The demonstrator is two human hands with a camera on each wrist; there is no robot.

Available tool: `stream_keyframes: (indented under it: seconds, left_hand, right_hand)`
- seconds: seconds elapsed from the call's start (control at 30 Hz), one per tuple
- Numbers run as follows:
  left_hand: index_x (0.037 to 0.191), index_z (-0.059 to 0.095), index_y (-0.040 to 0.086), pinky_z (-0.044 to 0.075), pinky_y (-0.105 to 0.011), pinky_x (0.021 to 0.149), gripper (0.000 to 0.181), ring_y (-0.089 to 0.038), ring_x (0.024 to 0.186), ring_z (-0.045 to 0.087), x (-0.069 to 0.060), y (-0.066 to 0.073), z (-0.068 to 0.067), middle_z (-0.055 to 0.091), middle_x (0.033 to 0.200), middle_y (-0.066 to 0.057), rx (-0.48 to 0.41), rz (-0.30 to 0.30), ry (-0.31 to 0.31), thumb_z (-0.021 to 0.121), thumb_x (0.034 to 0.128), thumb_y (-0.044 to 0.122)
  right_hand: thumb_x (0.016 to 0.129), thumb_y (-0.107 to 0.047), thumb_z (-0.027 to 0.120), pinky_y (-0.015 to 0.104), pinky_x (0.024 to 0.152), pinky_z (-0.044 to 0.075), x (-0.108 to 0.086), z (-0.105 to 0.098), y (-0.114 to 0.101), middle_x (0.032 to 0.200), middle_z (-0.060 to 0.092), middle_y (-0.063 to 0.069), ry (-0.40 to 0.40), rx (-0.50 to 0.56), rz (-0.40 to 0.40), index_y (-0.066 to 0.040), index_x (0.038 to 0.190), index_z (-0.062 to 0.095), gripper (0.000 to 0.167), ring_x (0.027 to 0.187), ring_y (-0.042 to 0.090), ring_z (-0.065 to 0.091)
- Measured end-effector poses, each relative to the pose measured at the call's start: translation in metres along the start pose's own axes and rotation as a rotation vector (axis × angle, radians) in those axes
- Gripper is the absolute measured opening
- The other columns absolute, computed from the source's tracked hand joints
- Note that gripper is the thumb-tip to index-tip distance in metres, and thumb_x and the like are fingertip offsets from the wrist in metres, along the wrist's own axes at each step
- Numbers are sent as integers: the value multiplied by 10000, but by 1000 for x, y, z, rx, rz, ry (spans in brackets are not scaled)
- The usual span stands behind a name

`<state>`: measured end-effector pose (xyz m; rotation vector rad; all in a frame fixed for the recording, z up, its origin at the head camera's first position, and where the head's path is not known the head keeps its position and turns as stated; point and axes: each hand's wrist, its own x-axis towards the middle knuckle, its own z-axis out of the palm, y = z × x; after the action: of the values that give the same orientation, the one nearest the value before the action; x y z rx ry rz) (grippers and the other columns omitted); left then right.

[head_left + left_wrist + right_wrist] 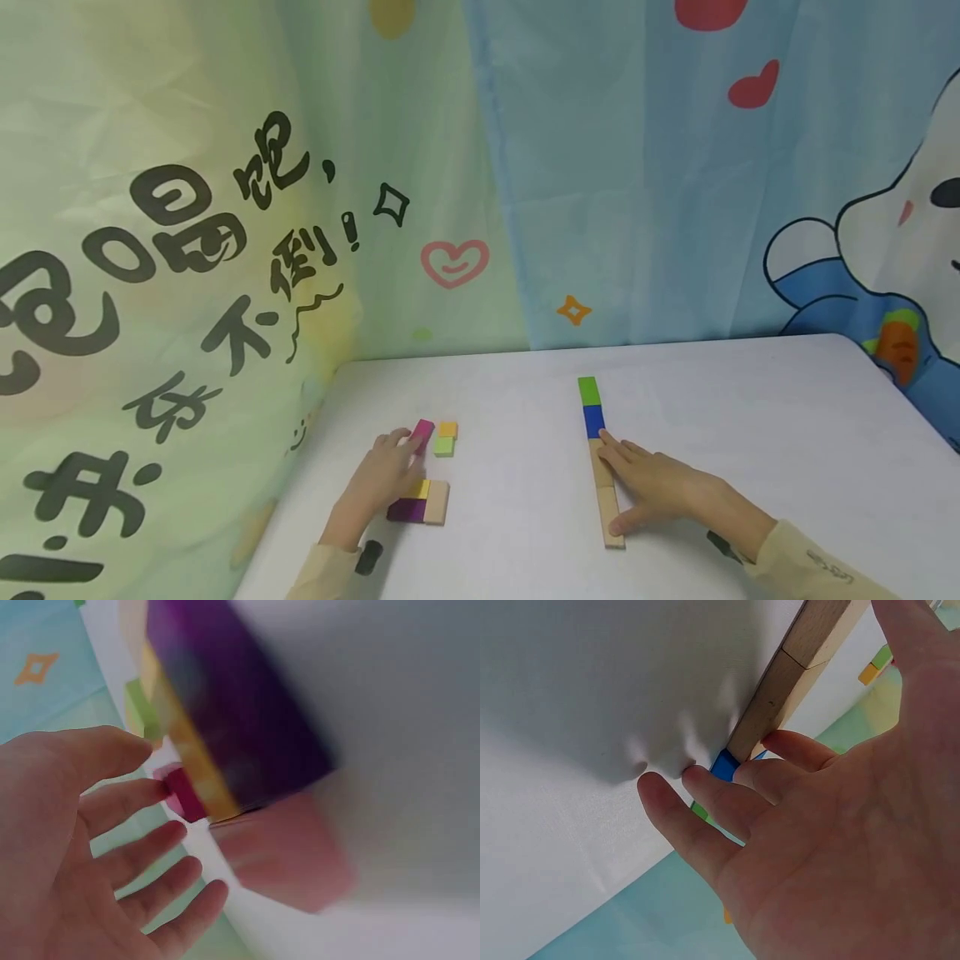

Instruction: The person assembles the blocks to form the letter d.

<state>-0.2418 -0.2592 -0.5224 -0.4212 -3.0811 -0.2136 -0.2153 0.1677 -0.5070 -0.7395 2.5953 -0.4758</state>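
Note:
My left hand (384,473) reaches over a small group of wooden blocks, its fingers spread and loosely bent. Its index fingertip touches a magenta block (424,430); the thumb stands apart from that block in the left wrist view. Under and beside this hand lie a yellow block (420,489), a purple block (405,512), a plain wood block (437,502) and a pink block (285,859), which the hand hides in the head view. My right hand (656,483) rests with extended fingers along a straight row of plain wood blocks (609,512), ending in a blue block (593,422) and a green block (588,391).
An orange block (447,429) and a light green block (444,447) lie together just right of the magenta one. The white table (517,467) stretches between the two groups. A printed curtain (600,167) hangs behind the table and along its left side.

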Motion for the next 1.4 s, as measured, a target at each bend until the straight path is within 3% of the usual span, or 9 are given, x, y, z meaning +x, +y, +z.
stream_keyframes:
  seconds: [0.1, 0.27, 0.4, 0.57, 0.73, 0.83, 1.1, 1.23, 1.4]
  left_hand:
    - [1350, 633, 58, 528, -487, 990, 399, -357, 1160, 569, 21, 0, -6, 609, 1301, -160, -16, -14, -19, 638, 983, 213]
    - [1268, 677, 30, 545, -529, 929, 321, -391, 1098, 597, 61, 9, -12, 643, 1260, -185, -14, 41, -28, 621, 983, 166]
    - [1240, 686, 33, 552, -572, 883, 303, -431, 1097, 611, 82, 30, -8, 649, 1289, -192, 24, 100, -37, 569, 998, 173]
    - [1310, 636, 66, 557, -537, 887, 344, -388, 1153, 612, 94, 62, 4, 625, 1376, -132, 113, 149, -62, 562, 998, 191]
    - [1275, 614, 85, 563, -498, 884, 330, -331, 1159, 622, 94, 91, 15, 635, 1376, -82, 122, 163, -47, 599, 970, 211]
    - [1379, 557, 109, 534, -508, 957, 434, -328, 1247, 579, 88, 105, 17, 589, 1433, -80, 96, 155, -70, 601, 977, 265]
    - [1440, 514, 175, 491, -489, 1008, 512, -307, 1331, 499, 76, 132, 26, 528, 1461, -108, 104, 158, -22, 629, 966, 327]
    - [1473, 494, 199, 458, -502, 1073, 542, -301, 1405, 448, 72, 144, 30, 478, 1540, -75, 72, 142, -77, 632, 965, 327]
    - [1472, 492, 210, 436, -522, 1106, 556, -326, 1439, 420, 57, 163, 32, 450, 1572, -70, 35, 140, -126, 654, 953, 324]
  right_hand:
    - [711, -630, 793, 782, 1005, 347, 0, 0, 0, 1642, 184, 276, 8, -3, -11, -45, 1477, 333, 1068, 1425, 549, 329]
    - [713, -625, 795, 775, 1015, 346, -1, -1, -2, 1641, 186, 276, 9, 5, -11, -34, 1487, 333, 1078, 1427, 549, 325]
    - [716, -626, 792, 771, 1022, 343, -1, -1, -3, 1641, 184, 278, 6, 12, -20, -18, 1500, 324, 1097, 1432, 547, 316]
    - [717, -638, 782, 763, 1030, 346, 0, -2, -4, 1644, 182, 273, 0, 8, -14, -30, 1498, 324, 1090, 1442, 536, 311]
    - [713, -618, 798, 762, 1025, 353, 0, -4, -6, 1640, 189, 279, -1, 9, -8, -23, 1490, 329, 1085, 1434, 542, 319]
    - [713, -614, 801, 761, 1029, 350, 0, -4, -6, 1640, 187, 278, -3, 14, 1, -27, 1489, 329, 1082, 1435, 540, 318]
    - [709, -616, 800, 764, 1028, 348, -1, -4, -6, 1642, 184, 278, -2, 13, 4, -20, 1497, 327, 1096, 1438, 537, 315]
    - [709, -619, 802, 752, 1039, 352, -1, -4, -6, 1646, 185, 268, -7, 15, 17, -16, 1505, 326, 1107, 1443, 527, 317]
    - [709, -621, 806, 757, 1035, 352, -1, -3, -5, 1644, 196, 264, -6, 12, 27, -12, 1502, 337, 1104, 1438, 526, 327]
